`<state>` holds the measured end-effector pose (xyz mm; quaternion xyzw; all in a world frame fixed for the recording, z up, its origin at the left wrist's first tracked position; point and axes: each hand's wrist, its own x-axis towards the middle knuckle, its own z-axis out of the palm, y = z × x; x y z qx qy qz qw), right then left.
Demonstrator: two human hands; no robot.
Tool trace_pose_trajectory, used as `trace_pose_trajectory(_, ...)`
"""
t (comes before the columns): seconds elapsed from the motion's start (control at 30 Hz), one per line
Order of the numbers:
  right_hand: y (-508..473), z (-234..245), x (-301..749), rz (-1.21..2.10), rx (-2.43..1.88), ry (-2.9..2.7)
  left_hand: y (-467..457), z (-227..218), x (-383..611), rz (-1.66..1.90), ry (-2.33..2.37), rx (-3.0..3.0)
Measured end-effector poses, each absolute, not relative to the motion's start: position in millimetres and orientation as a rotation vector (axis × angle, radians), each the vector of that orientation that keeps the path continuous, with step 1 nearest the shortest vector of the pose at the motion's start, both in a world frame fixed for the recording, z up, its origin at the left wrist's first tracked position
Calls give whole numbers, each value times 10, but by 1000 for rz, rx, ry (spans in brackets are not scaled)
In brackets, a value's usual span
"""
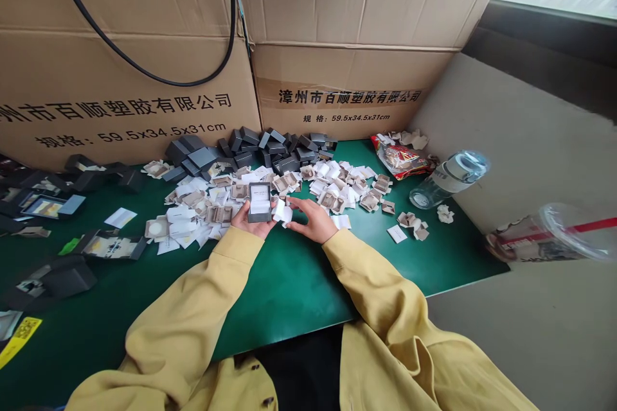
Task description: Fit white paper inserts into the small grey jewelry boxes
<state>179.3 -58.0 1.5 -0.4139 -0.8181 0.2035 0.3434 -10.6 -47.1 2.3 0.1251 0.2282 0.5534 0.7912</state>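
Observation:
My left hand (240,219) is closed around a small dark grey jewellery box (260,213). Its lid stands raised, showing a white lining with printed text too small to read. Just to the right, my right hand (314,221) pinches a folded white card insert (281,212) between thumb and fingers, close beside the box. Behind both hands spreads a pile of white and grey-brown card inserts (186,215). Farther back, against the cartons, dark grey boxes (245,141) lie heaped.
Large cardboard cartons (337,70) wall off the back of the green table (289,295). On the right are a red snack bag (400,160), a clear bottle (448,180) and a plastic cup (540,234) with a red straw. More dark boxes (72,276) lie left. A black cable (159,79) hangs above.

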Motion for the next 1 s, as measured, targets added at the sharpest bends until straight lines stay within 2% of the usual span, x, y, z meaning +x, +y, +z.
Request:
trace_pose_trajectory(0.37,-638,99,1748,386,-1050,-2111,-486,-27,-77,1085,530,268)
trace_pose_trajectory(1.0,-637,48,1737,478,-1057,-2043,-462,-53,-83,1145,581,249)
